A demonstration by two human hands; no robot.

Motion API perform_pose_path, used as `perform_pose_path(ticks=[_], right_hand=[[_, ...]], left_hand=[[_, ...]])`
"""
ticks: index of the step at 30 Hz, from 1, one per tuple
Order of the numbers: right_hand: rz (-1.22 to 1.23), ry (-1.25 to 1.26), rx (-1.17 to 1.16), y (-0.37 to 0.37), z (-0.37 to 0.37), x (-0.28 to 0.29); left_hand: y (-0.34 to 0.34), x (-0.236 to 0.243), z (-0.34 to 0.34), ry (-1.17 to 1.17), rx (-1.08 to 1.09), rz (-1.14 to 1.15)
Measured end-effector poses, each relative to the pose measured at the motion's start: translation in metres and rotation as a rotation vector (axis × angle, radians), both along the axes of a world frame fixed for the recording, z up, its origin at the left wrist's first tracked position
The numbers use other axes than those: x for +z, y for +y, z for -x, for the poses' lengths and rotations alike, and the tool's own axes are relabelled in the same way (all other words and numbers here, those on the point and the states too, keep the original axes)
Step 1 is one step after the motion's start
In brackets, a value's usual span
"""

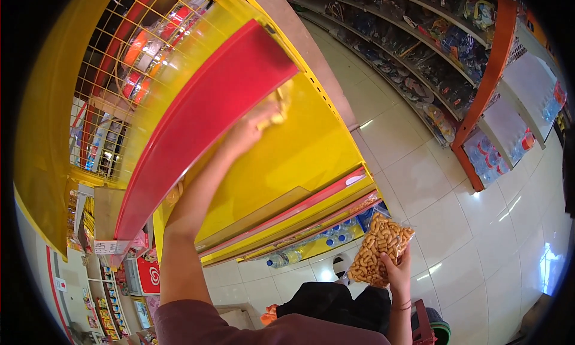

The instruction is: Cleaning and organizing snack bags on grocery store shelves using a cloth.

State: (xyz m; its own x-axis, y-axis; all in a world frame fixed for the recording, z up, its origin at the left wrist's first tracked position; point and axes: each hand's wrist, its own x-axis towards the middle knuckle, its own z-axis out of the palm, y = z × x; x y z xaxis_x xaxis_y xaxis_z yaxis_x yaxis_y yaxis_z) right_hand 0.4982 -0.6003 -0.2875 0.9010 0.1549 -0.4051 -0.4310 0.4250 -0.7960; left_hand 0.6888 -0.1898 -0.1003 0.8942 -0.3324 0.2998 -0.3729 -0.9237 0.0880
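Note:
My left arm reaches in under a red-fronted shelf board [203,117]. My left hand [244,133], smeared by motion, is closed on a bunched yellow cloth [276,110] against the yellow shelf surface [299,153]. Part of that hand is hard to make out. Low on the right, my right hand [400,272] grips a clear plastic bag of small brown snacks [381,247] by its side, the thumb lying across the front. The bag is held out beyond the shelf's lower end, above the tiled floor.
Water bottles [284,259] stand on a lower yellow shelf. Yellow wire mesh [123,57] closes off the far left side. Across the tiled floor [431,183] are racks of packaged goods [419,63] and an orange-framed shelf [488,99]. A dark green bin [440,330] is near my right arm.

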Motion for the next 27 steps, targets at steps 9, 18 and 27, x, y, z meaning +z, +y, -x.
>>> perform_pose_path(ticks=[9,18,27], right_hand=[[-0.021,0.092,0.018,0.002,-0.001,0.002],[0.034,0.010,0.026,0.018,-0.001,-0.006],[0.021,0.003,0.017,0.030,0.009,-0.015]], left_hand=[[-0.053,-0.003,-0.010,0.168,0.122,0.432],[0.004,0.019,0.033,0.016,-0.118,-0.053],[-0.101,0.013,0.039,0.558,-0.216,0.542]])
